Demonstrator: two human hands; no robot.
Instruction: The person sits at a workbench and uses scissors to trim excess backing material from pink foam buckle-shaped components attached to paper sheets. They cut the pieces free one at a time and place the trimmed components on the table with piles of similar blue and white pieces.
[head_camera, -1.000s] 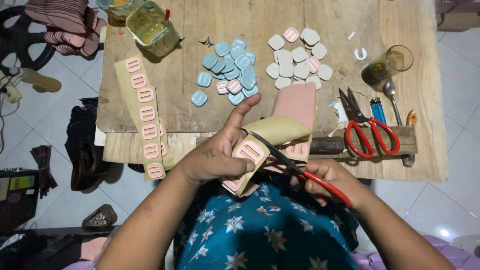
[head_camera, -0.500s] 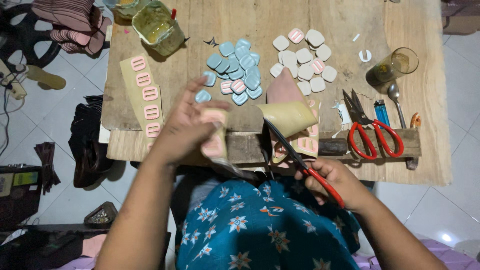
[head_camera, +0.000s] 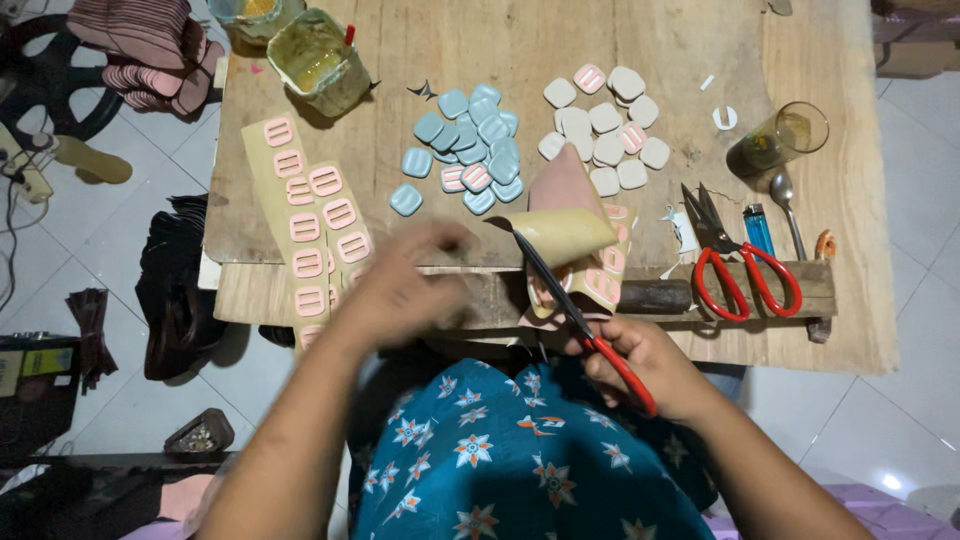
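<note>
My right hand (head_camera: 650, 365) grips red-handled scissors (head_camera: 560, 295) at the table's near edge. Their blades point up-left against a curled tan sheet (head_camera: 565, 230) that carries pink buckle shapes and hangs over the edge. My left hand (head_camera: 400, 290) is blurred, low over the front edge, with nothing visible in it. It is just right of two tan strips of pink buckles (head_camera: 340, 215) that lie side by side on the wooden table (head_camera: 500, 50).
A pile of blue buckles (head_camera: 470, 150) and a pile of white ones (head_camera: 605, 120) lie mid-table. A second pair of red scissors (head_camera: 745, 275), a blue lighter (head_camera: 758, 228), a spoon (head_camera: 785, 200) and a glass (head_camera: 780, 140) sit right. A glue tub (head_camera: 315, 60) stands at the back left.
My left hand carried a cut strip of pink buckles to the left, laid it beside the first strip and let go. The right hand has kept the scissors at the sheet.
</note>
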